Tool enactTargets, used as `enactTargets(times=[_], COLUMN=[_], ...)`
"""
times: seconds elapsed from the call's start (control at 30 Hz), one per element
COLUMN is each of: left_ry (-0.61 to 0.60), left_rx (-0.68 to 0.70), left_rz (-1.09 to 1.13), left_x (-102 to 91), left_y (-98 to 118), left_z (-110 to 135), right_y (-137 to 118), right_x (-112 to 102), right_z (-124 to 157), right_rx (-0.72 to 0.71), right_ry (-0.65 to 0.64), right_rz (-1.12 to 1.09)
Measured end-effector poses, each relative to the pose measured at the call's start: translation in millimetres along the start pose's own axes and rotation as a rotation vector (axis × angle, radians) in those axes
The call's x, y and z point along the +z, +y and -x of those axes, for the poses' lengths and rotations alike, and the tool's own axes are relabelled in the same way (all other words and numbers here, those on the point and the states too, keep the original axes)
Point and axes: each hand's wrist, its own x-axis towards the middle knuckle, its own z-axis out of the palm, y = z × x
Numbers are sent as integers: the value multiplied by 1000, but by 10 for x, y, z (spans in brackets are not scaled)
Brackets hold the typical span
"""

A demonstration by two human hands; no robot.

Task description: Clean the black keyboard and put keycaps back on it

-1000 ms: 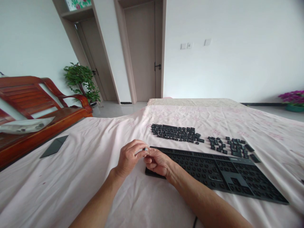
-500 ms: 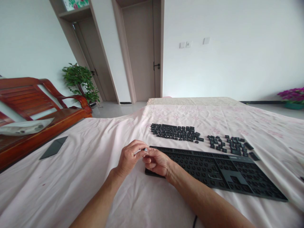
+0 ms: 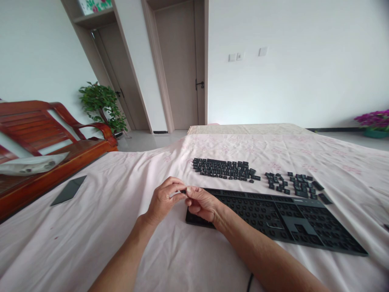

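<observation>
Head view: the left hand [image 3: 162, 198] and right hand [image 3: 201, 205] meet, fingertips drawn into narrow pinches on a small dark piece [image 3: 183, 191] held above the cloth-covered tabletop [image 3: 170, 255], near the left end of the black keyboard [image 3: 252, 213]; so tiny a thing would call for light, even pressure, one hand steadying while the other works. Fingers cover most of the piece, and the right forearm [image 3: 258, 247] hides part of the keyboard's near side. Loose keys [image 3: 223, 168] lie beyond it, more toward the far right, with a cable [image 3: 249, 282] near and a flat dark panel [image 3: 69, 190] left.
</observation>
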Motion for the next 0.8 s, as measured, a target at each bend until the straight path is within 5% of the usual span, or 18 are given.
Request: enactTargets(times=[0.37,0.8], left_ry=[198,291], left_rx=[-313,-119], left_rz=[41,-72], left_x=[91,82], left_y=[-11,43], left_z=[26,13], right_y=[-8,65], right_x=[73,120], right_z=[4,-3], right_rx=[-184,-369], right_ry=[101,213], right_rz=[99,251])
